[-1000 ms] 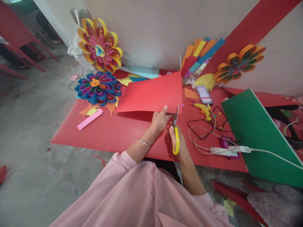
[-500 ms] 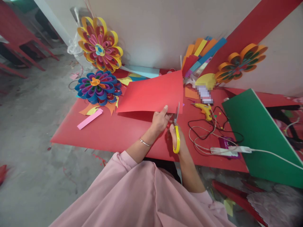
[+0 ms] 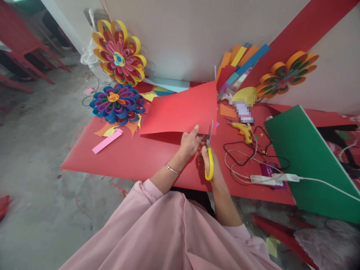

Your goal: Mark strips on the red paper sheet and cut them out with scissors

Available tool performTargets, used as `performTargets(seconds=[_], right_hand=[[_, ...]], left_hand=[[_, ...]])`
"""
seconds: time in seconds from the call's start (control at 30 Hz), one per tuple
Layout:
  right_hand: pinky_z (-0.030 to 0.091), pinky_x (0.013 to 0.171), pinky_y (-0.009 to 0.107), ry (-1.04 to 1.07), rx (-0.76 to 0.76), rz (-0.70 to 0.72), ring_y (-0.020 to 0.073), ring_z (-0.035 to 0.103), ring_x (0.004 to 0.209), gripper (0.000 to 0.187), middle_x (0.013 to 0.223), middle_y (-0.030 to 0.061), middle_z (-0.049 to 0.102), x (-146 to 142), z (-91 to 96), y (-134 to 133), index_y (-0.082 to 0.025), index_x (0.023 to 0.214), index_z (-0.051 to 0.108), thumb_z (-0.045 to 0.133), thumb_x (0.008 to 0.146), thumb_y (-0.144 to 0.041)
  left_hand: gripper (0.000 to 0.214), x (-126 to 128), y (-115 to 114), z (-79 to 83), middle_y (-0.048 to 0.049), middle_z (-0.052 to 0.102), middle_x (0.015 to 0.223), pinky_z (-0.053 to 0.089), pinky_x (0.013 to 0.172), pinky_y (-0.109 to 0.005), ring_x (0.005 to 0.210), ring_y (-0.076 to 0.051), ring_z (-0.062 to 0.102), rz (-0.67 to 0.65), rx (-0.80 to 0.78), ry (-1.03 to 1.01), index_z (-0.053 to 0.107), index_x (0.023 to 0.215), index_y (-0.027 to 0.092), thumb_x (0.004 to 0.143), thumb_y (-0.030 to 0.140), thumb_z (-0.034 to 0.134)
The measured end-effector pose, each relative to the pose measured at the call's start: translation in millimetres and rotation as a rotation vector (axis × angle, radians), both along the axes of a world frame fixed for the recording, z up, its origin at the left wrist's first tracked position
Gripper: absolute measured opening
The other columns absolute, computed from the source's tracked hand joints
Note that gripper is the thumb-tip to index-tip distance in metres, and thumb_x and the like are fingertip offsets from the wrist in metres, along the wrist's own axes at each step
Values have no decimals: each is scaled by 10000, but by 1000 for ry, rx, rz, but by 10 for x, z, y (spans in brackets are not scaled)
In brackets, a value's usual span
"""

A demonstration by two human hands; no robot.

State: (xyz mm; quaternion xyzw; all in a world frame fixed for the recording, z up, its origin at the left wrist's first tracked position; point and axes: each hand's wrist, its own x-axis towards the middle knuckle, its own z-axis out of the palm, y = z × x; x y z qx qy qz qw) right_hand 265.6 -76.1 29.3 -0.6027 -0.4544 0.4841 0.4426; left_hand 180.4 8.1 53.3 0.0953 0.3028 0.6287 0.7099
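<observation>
A large sheet of red paper (image 3: 181, 108) is raised over the red tabletop, its near edge pinched by my left hand (image 3: 190, 144), thumb on top. Yellow-handled scissors (image 3: 209, 161) are gripped in my right hand (image 3: 210, 159), just right of the left one. Their blades point away from me and lie over the sheet near its right edge. The fingers beneath the paper and inside the handles are partly hidden.
Looped-paper flowers, one yellow and pink (image 3: 119, 56), one blue and purple (image 3: 115, 103), stand at the left. A pink strip (image 3: 107, 141) lies before them. Rightward are a yellow glue gun (image 3: 242, 131), tangled cables, a white power strip (image 3: 267, 180) and a green board (image 3: 312, 165).
The scissors and my right hand have shifted very slightly up and left. The sheet's far right corner has risen a little. My left hand keeps its hold.
</observation>
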Motion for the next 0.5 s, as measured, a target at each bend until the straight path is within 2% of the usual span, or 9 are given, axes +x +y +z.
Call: performTargets(seconds=[0.1,0.3,0.4,0.5], right_hand=[[425,465,294,5,-3,-12,166,515,487,782,609,-55,540,-3,-34,8,-215,1353,637,534,921,-858],[427,457,281,9,-9,-8,153,524,488,768,616,-62,551,-2,-35,6,-216,1344,624,553,921,-853],[419,455,276,10,-2,-13,148,520,484,751,615,-64,549,-4,-26,-2,-219,1339,623,550,929,-844],[422,462,282,-11,9,-6,155,526,494,747,623,-57,554,-4,-21,-5,-220,1346,624,535,939,-840]], left_hand=[[144,0,6,-22,-36,828,909,635,778,-270,803,-160,789,-7,7,6,795,1039,221,962,342,804],[258,-5,8,-77,-21,815,881,621,684,-247,723,-142,773,-34,18,44,785,981,215,900,449,857],[294,-7,3,-79,-24,818,879,628,693,-253,708,-141,764,-30,44,46,783,1005,214,884,466,873],[262,-9,-7,-47,-32,825,921,642,779,-277,791,-154,790,-16,59,36,788,1055,217,914,428,854]])
